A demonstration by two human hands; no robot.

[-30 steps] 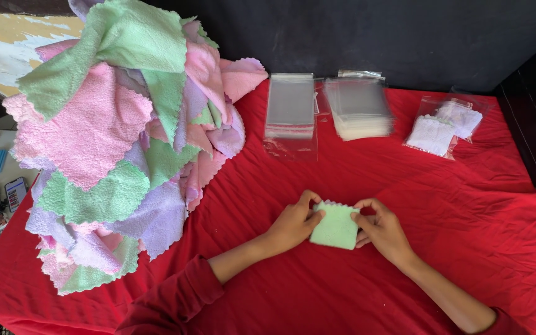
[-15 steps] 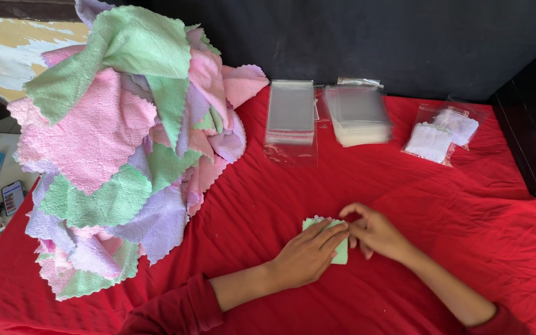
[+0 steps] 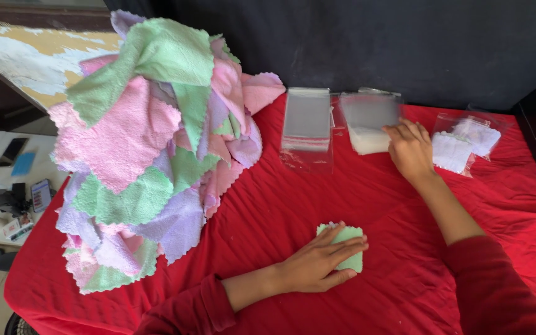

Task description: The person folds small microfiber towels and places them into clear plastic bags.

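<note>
Left hand [image 3: 317,263]: I see it lying flat, palm down, fingers spread and pointing to the right, pressing a small folded green cloth [image 3: 345,248] onto the table [image 3: 268,205], which is draped in red. The cloth sits near the front middle of the table; only its far and right edges show past the fingers, so I cannot tell its long axis with certainty, though the visible part looks close to square, with one scalloped edge facing the back wall.

Right hand [image 3: 409,149]: I see it stretched toward the back of the table, fingers loosely open and resting on a stack of clear bags [image 3: 367,121], closed on nothing that I can make out.

Just left of that stack lies a second stack of clear sleeves [image 3: 307,124], its long axis running front to back. To the right of the hand lie packed white cloths [image 3: 463,146] in clear wrapping. A tall heap of pink, green and lilac cloths [image 3: 150,149] fills the table's left side.
</note>
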